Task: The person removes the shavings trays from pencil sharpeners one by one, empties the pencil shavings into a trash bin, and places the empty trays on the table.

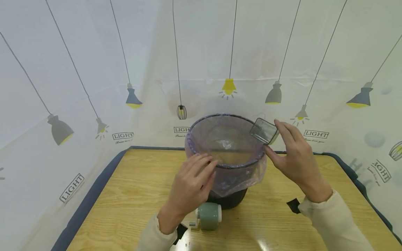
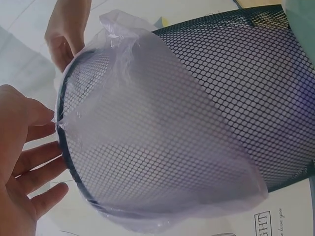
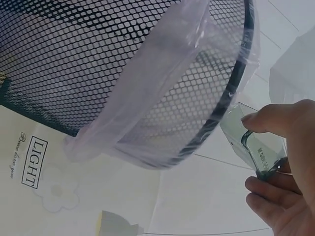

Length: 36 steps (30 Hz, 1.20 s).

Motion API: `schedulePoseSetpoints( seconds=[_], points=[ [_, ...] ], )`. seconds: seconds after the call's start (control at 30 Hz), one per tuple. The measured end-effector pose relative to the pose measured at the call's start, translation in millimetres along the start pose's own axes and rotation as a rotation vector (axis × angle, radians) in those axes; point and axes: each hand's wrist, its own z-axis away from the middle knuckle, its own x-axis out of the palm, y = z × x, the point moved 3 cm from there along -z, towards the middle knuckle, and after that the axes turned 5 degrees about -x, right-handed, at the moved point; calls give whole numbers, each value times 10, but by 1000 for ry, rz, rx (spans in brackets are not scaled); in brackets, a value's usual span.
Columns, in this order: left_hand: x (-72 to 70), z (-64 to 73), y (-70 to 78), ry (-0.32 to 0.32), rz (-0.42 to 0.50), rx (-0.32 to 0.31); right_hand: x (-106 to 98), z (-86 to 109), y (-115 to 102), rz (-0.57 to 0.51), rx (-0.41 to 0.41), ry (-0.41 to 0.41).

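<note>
A black mesh wastebasket (image 2: 231, 64), lined with a pale purple plastic bag (image 1: 237, 179) folded over its rim, stands on the table. At the near rim my left hand (image 1: 191, 181) pinches the bag's edge between thumb and index finger; its other fingers (image 2: 42, 169) spread loosely. Over the rim's right side, my right hand (image 1: 293, 153) grips a small clear shavings drawer (image 1: 263, 131) between thumb and fingers, tilted toward the bin opening. The drawer (image 3: 258, 147) looks see-through in the right wrist view. A green hand-crank pencil sharpener (image 1: 209, 216) lies in front of the bin.
The wooden table (image 1: 135, 188) has dark blue edging (image 1: 97, 186) along its sides and back. A white curtain (image 1: 204, 42) printed with lamps surrounds it. Black patches (image 1: 294, 205) show beside both sleeves.
</note>
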Motion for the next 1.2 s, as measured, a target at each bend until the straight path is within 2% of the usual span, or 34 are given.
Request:
schedulePoseSetpoints(
  seconds=[0.13,0.27,0.6,0.8,1.0,1.2],
  points=[
    [-43,33,-39,2,-10,-13,-56,64,52,5,78,34],
    [-92,64,-86,9,-26,-29,-103,124,89,22,146,26],
    [-201,139,-184,31,-35,-66,-190,302,190,57,252,12],
    [-249,210,-262,20,-42,-105,-249,437,258,52,328,11],
    [-296,280,-357,2,-71,-145,-257,606,313,66,360,2],
    [-319,361,-414,-29,-95,-184,-250,740,370,67,358,-2]
  ],
)
